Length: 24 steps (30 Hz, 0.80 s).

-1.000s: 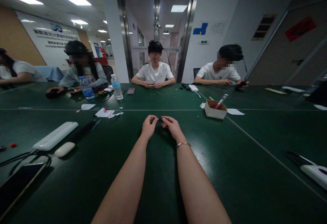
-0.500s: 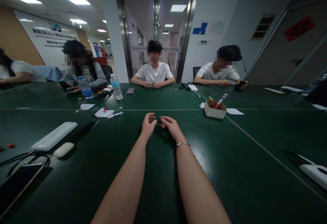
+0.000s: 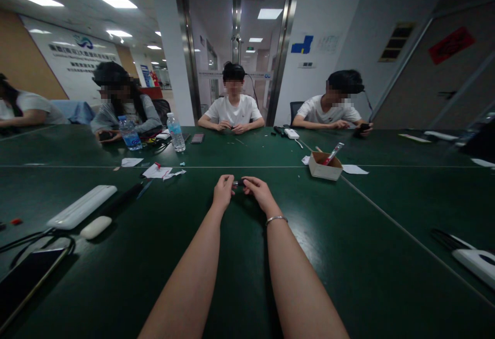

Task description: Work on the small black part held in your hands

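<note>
Between my hands, just above the dark green table [image 3: 247, 256], is a small black piece with a silvery end [image 3: 238, 182]; it is too small to tell its kind. My right hand [image 3: 260, 193], with a bracelet at the wrist, pinches its black part between thumb and fingers. At the silvery end, my left hand [image 3: 223, 192] is closed, with fingertips and thumb pressed on it. Fingers cover much of the piece.
Left of me lie a phone [image 3: 29, 272], a white power bank [image 3: 83, 206], a white oval case [image 3: 96, 227] and a black-handled tool [image 3: 121, 199]. A small box [image 3: 325, 171] stands ahead right. Two water bottles [image 3: 176, 133] and paper scraps [image 3: 158, 172] lie farther off. Several people sit opposite.
My left fingers, more spread before, have closed in on the silvery end, and more of that end shows. My right hand has hardly moved.
</note>
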Tool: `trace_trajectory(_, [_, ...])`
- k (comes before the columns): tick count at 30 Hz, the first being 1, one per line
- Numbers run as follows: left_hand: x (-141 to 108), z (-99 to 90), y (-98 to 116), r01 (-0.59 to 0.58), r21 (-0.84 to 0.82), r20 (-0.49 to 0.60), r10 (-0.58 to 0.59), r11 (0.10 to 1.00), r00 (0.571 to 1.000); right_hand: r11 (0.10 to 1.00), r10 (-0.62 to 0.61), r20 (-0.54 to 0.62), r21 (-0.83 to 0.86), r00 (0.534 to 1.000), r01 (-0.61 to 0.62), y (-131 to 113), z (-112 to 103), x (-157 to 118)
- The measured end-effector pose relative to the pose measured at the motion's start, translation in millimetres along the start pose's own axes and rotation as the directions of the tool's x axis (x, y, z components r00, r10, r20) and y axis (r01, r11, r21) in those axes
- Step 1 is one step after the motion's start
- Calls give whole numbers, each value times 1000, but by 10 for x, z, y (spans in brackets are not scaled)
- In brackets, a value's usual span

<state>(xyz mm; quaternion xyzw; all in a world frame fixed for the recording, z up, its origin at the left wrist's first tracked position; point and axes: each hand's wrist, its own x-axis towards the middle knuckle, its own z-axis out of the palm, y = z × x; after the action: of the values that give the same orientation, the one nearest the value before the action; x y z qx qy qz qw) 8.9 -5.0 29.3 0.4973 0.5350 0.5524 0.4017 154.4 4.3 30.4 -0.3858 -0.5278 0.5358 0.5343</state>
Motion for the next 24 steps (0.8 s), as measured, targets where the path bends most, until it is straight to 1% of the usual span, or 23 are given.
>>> trace_trajectory(1, [1, -1, -1, 6, 6, 8, -6, 1000, 1000, 1000, -1, 1, 2, 1000, 1, 2, 0, 0])
trace_trajectory(3, [5, -2, -7, -20, 8, 10, 20, 1000, 1000, 1000, -4, 4, 5, 1000, 4, 6, -1, 3])
trace_trajectory(5, [12, -4, -11, -30, -10, -5, 30, 999, 1000, 1000, -7, 5, 6, 1000, 7, 11, -1, 8])
trace_trajectory(9, [12, -9, 2, 20, -8, 15, -20, 1000, 1000, 1000, -5, 7, 9, 1000, 5, 11, -3, 9])
trace_trajectory(12, [7, -9, 15, -20, -2, 30, 20, 1000, 999, 1000, -1, 10, 11, 1000, 1, 1, -3, 2])
trace_trajectory(16, [2, -4, 17, -35, -19, 42, 36, 999, 998, 1000, 1, 11, 9, 1000, -2, -8, 2, -1])
trace_trajectory(20, [3, 6, 0, -118, 6, 20, 118, 993, 993, 1000, -6, 11, 10, 1000, 6, 3, 6, 6])
trace_trajectory(24, [21, 20, -33, -95, -30, 23, 96, 995, 995, 1000, -4, 11, 3, 1000, 3, 17, 4, 15])
